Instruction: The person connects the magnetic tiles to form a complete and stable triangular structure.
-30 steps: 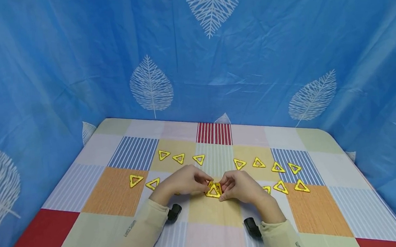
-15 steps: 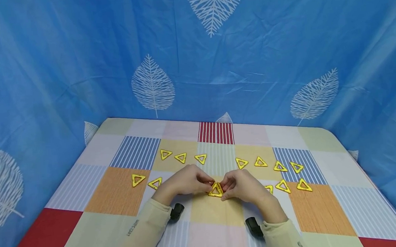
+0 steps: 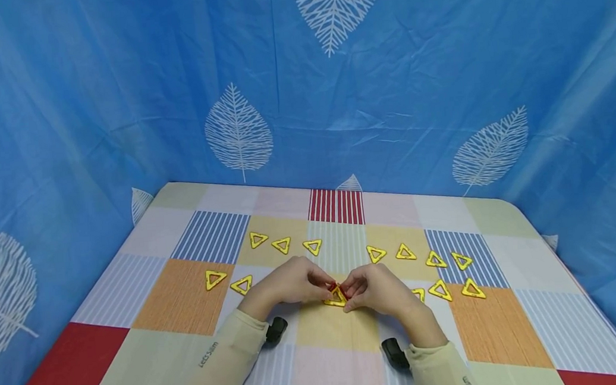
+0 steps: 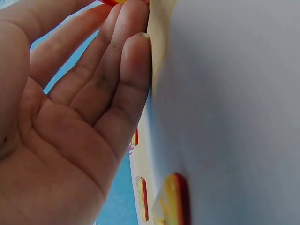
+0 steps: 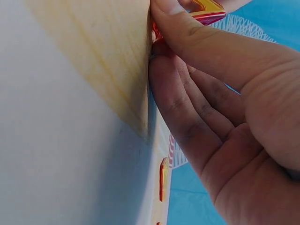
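Near the middle of the table, a small cluster of yellow triangle tiles (image 3: 336,302) with open centres and red sides stands between both hands. My left hand (image 3: 293,281) pinches the cluster's left side with thumb and fingertips. On the opposite side, my right hand (image 3: 376,287) grips it likewise. The right wrist view shows one tilted triangle tile (image 5: 206,11), yellow on one face and red along its edge, by the thumb. Only a sliver of a tile (image 4: 114,2) appears at the top of the left wrist view. Fingers hide how the pieces join.
Loose triangle tiles lie flat on both sides, including one at far left (image 3: 214,279), one behind the hands (image 3: 313,247) and one at right (image 3: 473,289). Another is partly covered by the right hand (image 3: 419,294). A blue leaf-print curtain (image 3: 387,91) surrounds the patchwork-covered table (image 3: 347,368).
The side tiles in the cluster have tilted inward, and more of their red shows between the fingers. Both hands stay in nearly the same place. The head view has shifted slightly.
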Available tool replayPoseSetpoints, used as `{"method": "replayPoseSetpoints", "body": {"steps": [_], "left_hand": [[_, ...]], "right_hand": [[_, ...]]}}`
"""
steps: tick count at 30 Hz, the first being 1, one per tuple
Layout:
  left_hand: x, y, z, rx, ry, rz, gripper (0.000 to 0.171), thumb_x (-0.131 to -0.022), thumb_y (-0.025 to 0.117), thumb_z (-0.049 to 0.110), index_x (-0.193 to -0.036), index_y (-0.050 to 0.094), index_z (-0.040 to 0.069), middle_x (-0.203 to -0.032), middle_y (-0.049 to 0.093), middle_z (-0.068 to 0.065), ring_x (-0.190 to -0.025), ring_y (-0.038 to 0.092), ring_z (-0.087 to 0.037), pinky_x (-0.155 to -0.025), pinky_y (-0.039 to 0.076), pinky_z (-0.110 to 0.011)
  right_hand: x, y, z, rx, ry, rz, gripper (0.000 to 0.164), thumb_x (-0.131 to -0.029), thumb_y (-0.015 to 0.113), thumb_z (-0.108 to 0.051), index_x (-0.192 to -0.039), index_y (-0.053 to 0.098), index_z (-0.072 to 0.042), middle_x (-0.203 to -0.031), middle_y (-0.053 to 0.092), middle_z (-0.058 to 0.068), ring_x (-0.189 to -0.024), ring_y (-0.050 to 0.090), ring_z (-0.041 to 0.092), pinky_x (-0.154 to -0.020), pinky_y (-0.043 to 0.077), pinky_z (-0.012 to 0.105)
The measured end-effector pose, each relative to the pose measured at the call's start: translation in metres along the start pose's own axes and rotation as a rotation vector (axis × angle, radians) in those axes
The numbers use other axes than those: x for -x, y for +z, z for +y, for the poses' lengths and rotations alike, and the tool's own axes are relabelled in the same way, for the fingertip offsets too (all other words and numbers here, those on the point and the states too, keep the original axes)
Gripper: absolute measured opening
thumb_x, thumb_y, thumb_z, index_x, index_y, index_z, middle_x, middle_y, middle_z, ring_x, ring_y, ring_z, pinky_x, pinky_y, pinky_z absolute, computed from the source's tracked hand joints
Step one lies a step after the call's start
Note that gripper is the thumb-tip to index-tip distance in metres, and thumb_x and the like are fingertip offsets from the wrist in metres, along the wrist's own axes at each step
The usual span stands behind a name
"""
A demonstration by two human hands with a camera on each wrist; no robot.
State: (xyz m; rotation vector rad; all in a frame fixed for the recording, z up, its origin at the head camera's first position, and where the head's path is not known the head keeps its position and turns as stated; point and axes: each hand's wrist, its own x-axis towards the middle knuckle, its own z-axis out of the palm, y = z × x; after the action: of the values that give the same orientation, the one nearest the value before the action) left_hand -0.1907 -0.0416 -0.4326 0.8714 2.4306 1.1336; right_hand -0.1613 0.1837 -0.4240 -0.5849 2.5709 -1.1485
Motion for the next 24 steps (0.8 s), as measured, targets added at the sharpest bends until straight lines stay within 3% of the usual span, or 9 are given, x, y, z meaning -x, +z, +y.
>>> {"method": "replayPoseSetpoints", "body": {"steps": [6,13,20,24], "left_hand": [[0.0007,-0.0009,-0.0004,-0.009,0.021,-0.025,0.026,-0.081,0.085,0.009,-0.106,0.077,0.011,-0.078,0.066,0.011,-0.071,0.061,-0.006,-0.067,0.051,-0.025],[0.0007,0.0001,-0.0005,-0.03,0.035,-0.027,0.02,-0.086,0.077,0.002,-0.104,0.078,0.012,-0.086,0.07,0.008,-0.08,0.063,-0.004,-0.075,0.052,-0.025],[-0.0006,0.0009,0.0035,-0.084,-0.042,0.059,0.015,-0.084,0.082,0.006,-0.095,0.072,0.012,-0.075,0.063,0.009,-0.068,0.057,-0.007,-0.067,0.049,-0.027],[-0.0008,0.0017,0.0052,-0.095,-0.075,0.071,0.014,-0.085,0.081,0.007,-0.094,0.071,0.013,-0.074,0.065,0.009,-0.067,0.059,-0.006,-0.066,0.049,-0.027]], "right_hand": [[0.0007,-0.0015,0.0044,-0.032,0.01,-0.007,0.032,-0.072,0.092,-0.013,-0.097,0.075,-0.003,-0.081,0.07,-0.002,-0.071,0.068,0.013,-0.066,0.055,0.027],[0.0018,-0.004,0.0084,-0.058,0.032,-0.001,0.029,-0.076,0.09,-0.017,-0.097,0.075,-0.004,-0.081,0.07,-0.003,-0.075,0.068,0.014,-0.07,0.055,0.027],[0.0016,-0.0037,0.0071,-0.023,0.0,0.014,0.031,-0.078,0.089,-0.02,-0.103,0.077,-0.007,-0.089,0.072,-0.003,-0.074,0.065,0.013,-0.067,0.054,0.027],[0.0007,-0.0014,0.0081,-0.027,-0.026,0.004,0.027,-0.081,0.087,-0.02,-0.105,0.078,-0.009,-0.092,0.073,-0.003,-0.076,0.066,0.013,-0.068,0.054,0.028]]}}
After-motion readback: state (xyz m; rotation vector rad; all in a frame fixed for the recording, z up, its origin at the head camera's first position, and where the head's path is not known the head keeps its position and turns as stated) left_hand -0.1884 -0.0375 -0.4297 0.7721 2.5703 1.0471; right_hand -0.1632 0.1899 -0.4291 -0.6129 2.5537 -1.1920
